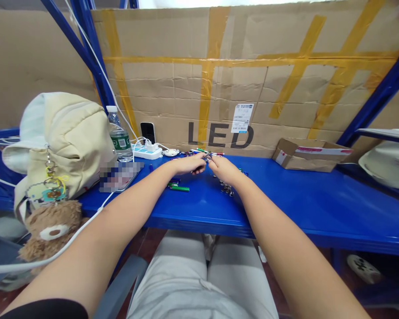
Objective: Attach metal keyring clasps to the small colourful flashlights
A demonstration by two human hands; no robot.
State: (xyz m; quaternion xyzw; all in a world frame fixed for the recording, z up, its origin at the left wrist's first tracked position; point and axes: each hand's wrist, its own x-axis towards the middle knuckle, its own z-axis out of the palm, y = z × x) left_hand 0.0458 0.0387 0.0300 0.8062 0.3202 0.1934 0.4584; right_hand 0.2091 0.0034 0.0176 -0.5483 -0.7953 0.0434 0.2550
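Note:
My left hand (191, 164) and my right hand (224, 169) meet above the far middle of the blue table. Their fingers are closed around a small metal ring (208, 157), which shows between the fingertips; its finer details are too small to make out. Beneath my left forearm lie a green cylinder (179, 188) and a few dark blue and green ones beside it. A cluster of small metal clasps (226, 188) rests under my right wrist. Behind the hands are several thin coloured sticks (216, 153), partly hidden by my fingers.
A cream backpack (69, 146) with a teddy bear charm (58, 230) stands at the left. Near it are a water bottle (120, 137), a phone (148, 133) and a white power strip (146, 152). An open cardboard box (310, 155) sits at the right, before the tall cardboard (173, 97).

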